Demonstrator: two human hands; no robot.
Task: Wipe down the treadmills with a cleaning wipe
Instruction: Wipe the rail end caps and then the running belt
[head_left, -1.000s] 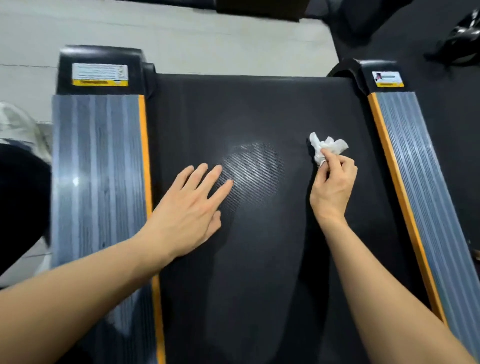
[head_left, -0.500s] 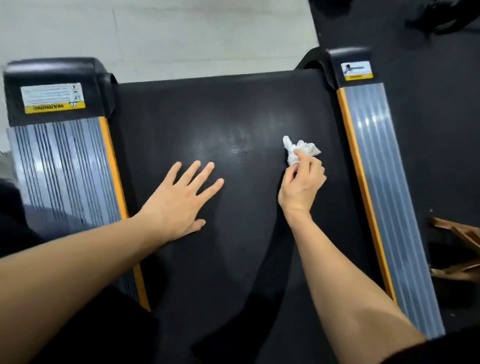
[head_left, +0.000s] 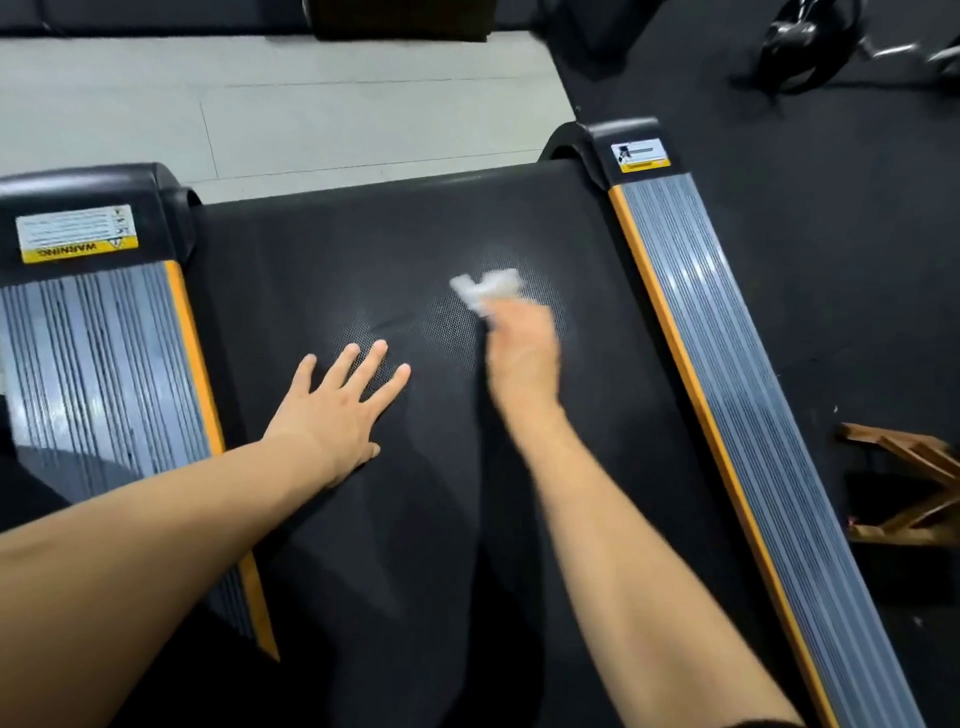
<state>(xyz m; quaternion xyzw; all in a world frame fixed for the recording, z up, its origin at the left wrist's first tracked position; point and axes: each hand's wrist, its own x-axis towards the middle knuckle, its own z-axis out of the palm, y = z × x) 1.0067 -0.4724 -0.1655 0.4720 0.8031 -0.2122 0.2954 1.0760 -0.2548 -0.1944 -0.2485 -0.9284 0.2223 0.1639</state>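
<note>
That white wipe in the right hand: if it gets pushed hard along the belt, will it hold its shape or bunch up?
The wipe looks crumpled and thin, so probably floppy: expect more bunching, not a flat pad. It sticks out loosely past the right hand, so it is likely very light. The belt looks finely textured, so it may drag rather than glide.

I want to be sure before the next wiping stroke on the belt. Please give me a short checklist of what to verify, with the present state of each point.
1. Cleaning wipe held in the right hand: ok, though the hand is blurred by motion.
2. Wipe touching the treadmill belt: cannot tell, blur hides the contact.
3. Left hand flat on the belt, fingers spread, apart from the wipe: ok.
4. Belt ahead of the wipe free of objects: ok.
5. Right side rail and left side rail already wiped: cannot tell.
</note>
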